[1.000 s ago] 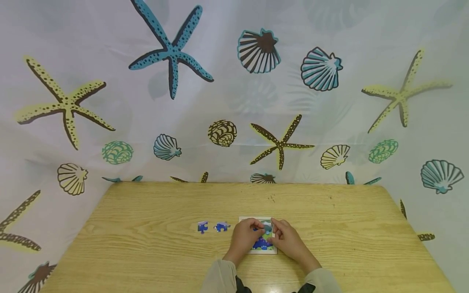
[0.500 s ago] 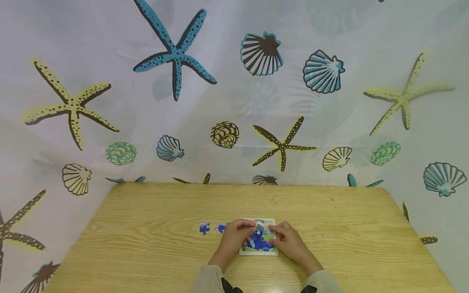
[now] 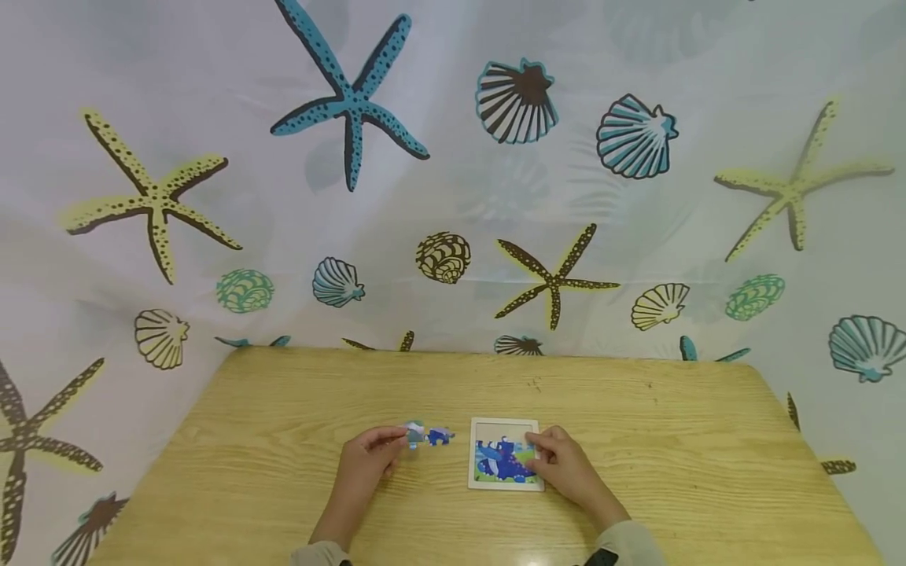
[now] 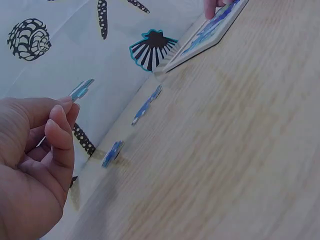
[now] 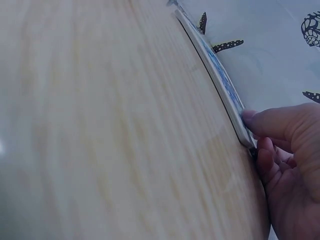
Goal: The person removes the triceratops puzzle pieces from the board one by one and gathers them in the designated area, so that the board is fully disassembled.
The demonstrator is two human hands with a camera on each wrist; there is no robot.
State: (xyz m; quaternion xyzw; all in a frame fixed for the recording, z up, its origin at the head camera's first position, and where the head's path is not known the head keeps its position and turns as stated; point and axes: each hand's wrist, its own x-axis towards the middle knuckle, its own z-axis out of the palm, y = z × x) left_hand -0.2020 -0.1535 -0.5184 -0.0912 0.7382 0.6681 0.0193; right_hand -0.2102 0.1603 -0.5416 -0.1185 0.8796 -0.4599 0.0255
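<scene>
One puzzle piece (image 4: 81,90) pinched in left hand (image 3: 368,460) | two loose pieces (image 4: 147,105) on desk (image 3: 283,424) | right hand (image 3: 564,465) grips tray (image 3: 506,486) by right edge

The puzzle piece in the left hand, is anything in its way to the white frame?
A loose blue piece lies on the table between the held piece and the frame. The left hand holds its piece off the table, so it could probably pass over.
</scene>
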